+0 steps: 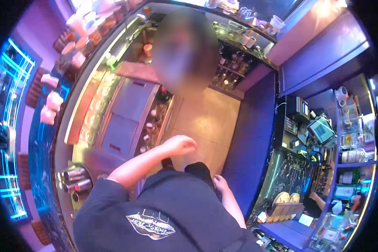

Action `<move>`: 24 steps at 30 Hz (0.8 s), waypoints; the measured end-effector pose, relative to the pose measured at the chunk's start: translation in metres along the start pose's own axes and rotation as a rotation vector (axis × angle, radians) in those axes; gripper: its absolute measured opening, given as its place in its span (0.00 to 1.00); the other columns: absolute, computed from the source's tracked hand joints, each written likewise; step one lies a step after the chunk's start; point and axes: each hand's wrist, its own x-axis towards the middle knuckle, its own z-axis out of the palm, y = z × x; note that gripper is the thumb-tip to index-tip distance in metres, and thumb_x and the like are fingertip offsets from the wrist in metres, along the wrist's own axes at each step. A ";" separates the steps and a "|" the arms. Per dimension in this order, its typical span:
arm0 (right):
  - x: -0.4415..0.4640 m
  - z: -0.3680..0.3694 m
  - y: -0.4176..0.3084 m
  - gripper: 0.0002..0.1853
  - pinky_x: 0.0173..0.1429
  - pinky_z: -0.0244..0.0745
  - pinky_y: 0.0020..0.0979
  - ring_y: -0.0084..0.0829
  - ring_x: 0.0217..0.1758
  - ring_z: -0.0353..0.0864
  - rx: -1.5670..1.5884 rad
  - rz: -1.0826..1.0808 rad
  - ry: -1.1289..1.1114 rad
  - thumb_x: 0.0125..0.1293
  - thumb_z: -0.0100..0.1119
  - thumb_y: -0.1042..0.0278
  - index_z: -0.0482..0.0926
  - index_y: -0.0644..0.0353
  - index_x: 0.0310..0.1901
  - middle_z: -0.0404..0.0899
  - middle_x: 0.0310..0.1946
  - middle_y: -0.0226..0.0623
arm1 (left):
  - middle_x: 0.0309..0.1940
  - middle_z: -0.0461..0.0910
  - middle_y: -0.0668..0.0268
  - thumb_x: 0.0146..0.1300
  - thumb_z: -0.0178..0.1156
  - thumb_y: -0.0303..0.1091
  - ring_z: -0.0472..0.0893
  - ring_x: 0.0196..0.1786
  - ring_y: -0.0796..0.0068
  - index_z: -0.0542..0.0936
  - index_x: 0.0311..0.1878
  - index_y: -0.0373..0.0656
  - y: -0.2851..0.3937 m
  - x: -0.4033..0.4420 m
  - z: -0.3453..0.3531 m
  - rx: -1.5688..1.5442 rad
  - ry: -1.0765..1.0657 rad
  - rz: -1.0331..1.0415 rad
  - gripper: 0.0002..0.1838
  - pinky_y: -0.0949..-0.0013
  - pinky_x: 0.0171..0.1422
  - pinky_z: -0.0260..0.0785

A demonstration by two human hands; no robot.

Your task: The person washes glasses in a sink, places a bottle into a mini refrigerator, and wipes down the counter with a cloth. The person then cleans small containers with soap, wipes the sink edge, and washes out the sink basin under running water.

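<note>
My left hand (180, 145) is in front of my torso, over the tiled floor (201, 113). Its fingers are curled in, and no object shows in it. Lower down, my right hand (220, 183) hangs beside my dark shirt (176, 210), near the purple panel (252, 138). The shirt partly hides its fingers, and what it holds, if anything, cannot be made out. To the left, metal cups (77, 183) sit in a round holder. A row of bottles (150, 126) runs beside steel cabinet doors (128, 105).
Another person (185, 54), blurred, stands ahead across the floor. At right are a tablet screen (322, 129), a card terminal (291, 125) and shelves with a bottle (353, 156). Wooden boards (285, 210) lean at the lower right. A blue-lit counter (42, 168) edges the left.
</note>
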 end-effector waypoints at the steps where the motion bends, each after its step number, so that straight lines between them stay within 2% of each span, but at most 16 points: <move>1: 0.002 -0.005 -0.017 0.26 0.61 0.82 0.35 0.38 0.56 0.89 0.033 -0.024 0.014 0.76 0.63 0.53 0.84 0.67 0.64 0.90 0.56 0.47 | 0.42 0.90 0.61 0.65 0.71 0.35 0.88 0.43 0.61 0.91 0.48 0.46 0.035 0.019 -0.020 -0.055 -0.031 0.150 0.10 0.62 0.50 0.81; 2: 0.004 -0.009 -0.031 0.26 0.59 0.83 0.35 0.39 0.55 0.89 0.062 -0.045 0.024 0.76 0.62 0.52 0.85 0.66 0.63 0.90 0.54 0.48 | 0.42 0.90 0.63 0.66 0.71 0.31 0.87 0.42 0.62 0.91 0.48 0.44 0.090 0.031 -0.052 -0.296 -0.111 0.266 0.09 0.61 0.53 0.80; 4: 0.016 -0.021 -0.049 0.26 0.56 0.84 0.36 0.41 0.52 0.90 0.108 -0.083 0.036 0.75 0.61 0.51 0.86 0.66 0.62 0.91 0.52 0.48 | 0.46 0.90 0.60 0.66 0.72 0.29 0.86 0.44 0.59 0.90 0.50 0.41 0.170 0.059 -0.091 -0.608 -0.336 0.735 0.11 0.57 0.56 0.79; 5: 0.029 -0.024 -0.048 0.26 0.56 0.84 0.36 0.41 0.52 0.90 0.111 -0.079 0.038 0.75 0.61 0.51 0.86 0.66 0.62 0.91 0.52 0.48 | 0.48 0.89 0.58 0.68 0.70 0.30 0.86 0.45 0.56 0.89 0.53 0.39 0.208 0.070 -0.104 -0.805 -0.488 0.876 0.12 0.55 0.57 0.79; 6: 0.049 -0.019 -0.024 0.26 0.56 0.84 0.37 0.41 0.52 0.90 0.177 0.022 -0.029 0.75 0.61 0.51 0.86 0.66 0.61 0.91 0.52 0.47 | 0.51 0.89 0.56 0.70 0.69 0.30 0.86 0.46 0.53 0.87 0.55 0.38 0.238 0.076 -0.113 -1.003 -0.640 1.012 0.13 0.53 0.58 0.78; 7: 0.068 -0.014 0.002 0.26 0.55 0.84 0.37 0.41 0.51 0.90 0.242 0.123 -0.095 0.75 0.61 0.51 0.86 0.66 0.61 0.91 0.51 0.47 | 0.51 0.87 0.53 0.78 0.63 0.32 0.84 0.48 0.52 0.85 0.54 0.38 0.254 0.081 -0.120 -1.043 -0.715 1.126 0.10 0.48 0.60 0.75; 9: 0.111 -0.029 0.034 0.26 0.54 0.84 0.37 0.41 0.50 0.91 0.369 0.321 -0.217 0.74 0.61 0.51 0.87 0.66 0.59 0.92 0.51 0.46 | 0.41 0.88 0.58 0.72 0.66 0.23 0.85 0.40 0.59 0.88 0.38 0.35 0.139 0.159 -0.093 -0.643 -0.293 0.384 0.05 0.65 0.44 0.78; 10: 0.127 -0.049 0.036 0.26 0.54 0.84 0.37 0.41 0.50 0.91 0.369 0.327 -0.212 0.74 0.61 0.51 0.87 0.66 0.59 0.92 0.51 0.46 | 0.47 0.89 0.58 0.71 0.70 0.24 0.86 0.46 0.57 0.90 0.48 0.33 0.170 0.179 -0.102 -0.723 -0.423 0.695 0.06 0.61 0.56 0.80; 11: 0.153 -0.071 0.033 0.25 0.54 0.84 0.37 0.41 0.50 0.91 0.277 0.289 -0.201 0.74 0.61 0.51 0.87 0.65 0.59 0.92 0.51 0.45 | 0.47 0.89 0.58 0.71 0.70 0.24 0.86 0.46 0.57 0.90 0.48 0.33 0.206 0.196 -0.117 -0.721 -0.425 0.701 0.06 0.61 0.56 0.80; 13: 0.210 -0.114 0.014 0.25 0.54 0.84 0.38 0.41 0.50 0.91 0.100 0.212 -0.189 0.74 0.60 0.51 0.88 0.65 0.58 0.92 0.50 0.45 | 0.55 0.87 0.51 0.74 0.71 0.31 0.84 0.51 0.47 0.89 0.52 0.34 0.273 0.228 -0.150 -1.142 -0.733 1.160 0.11 0.52 0.59 0.79; 14: 0.224 -0.129 0.007 0.25 0.54 0.84 0.38 0.41 0.50 0.91 0.014 0.188 -0.193 0.74 0.60 0.51 0.88 0.64 0.57 0.92 0.50 0.44 | 0.56 0.85 0.51 0.77 0.68 0.39 0.82 0.55 0.47 0.88 0.54 0.36 0.291 0.244 -0.157 -0.851 -0.886 1.293 0.15 0.52 0.60 0.77; 16: 0.267 -0.168 -0.020 0.24 0.54 0.84 0.38 0.41 0.50 0.91 -0.170 0.114 -0.193 0.73 0.59 0.51 0.89 0.63 0.56 0.92 0.49 0.44 | 0.56 0.85 0.52 0.77 0.67 0.41 0.82 0.56 0.48 0.87 0.54 0.37 0.296 0.276 -0.162 -0.846 -0.843 1.277 0.16 0.52 0.61 0.76; 17: 0.282 -0.193 -0.040 0.25 0.57 0.84 0.39 0.43 0.51 0.91 -0.176 0.059 -0.103 0.72 0.59 0.52 0.88 0.64 0.58 0.92 0.51 0.45 | 0.55 0.85 0.52 0.78 0.66 0.43 0.82 0.57 0.50 0.87 0.54 0.38 0.296 0.291 -0.165 -0.826 -0.800 1.268 0.17 0.53 0.61 0.74; 20: 0.344 -0.263 -0.078 0.26 0.58 0.83 0.38 0.44 0.53 0.90 -0.138 -0.068 -0.066 0.72 0.59 0.55 0.84 0.66 0.63 0.91 0.54 0.48 | 0.55 0.84 0.54 0.80 0.64 0.47 0.81 0.59 0.52 0.86 0.55 0.39 0.298 0.320 -0.164 -0.825 -0.687 1.217 0.19 0.54 0.63 0.72; 22: 0.373 -0.299 -0.112 0.26 0.58 0.83 0.38 0.44 0.53 0.89 -0.117 -0.149 -0.031 0.73 0.59 0.55 0.83 0.66 0.64 0.90 0.54 0.48 | 0.51 0.83 0.55 0.80 0.62 0.51 0.81 0.56 0.54 0.85 0.52 0.41 0.309 0.350 -0.161 -0.796 -0.585 1.332 0.20 0.55 0.62 0.70; 24: 0.377 -0.339 -0.153 0.26 0.57 0.83 0.37 0.43 0.52 0.89 -0.190 -0.073 -0.065 0.73 0.59 0.55 0.84 0.66 0.63 0.90 0.53 0.48 | 0.48 0.82 0.56 0.80 0.61 0.54 0.80 0.53 0.56 0.84 0.49 0.43 0.319 0.378 -0.167 -0.743 -0.491 1.454 0.21 0.56 0.61 0.67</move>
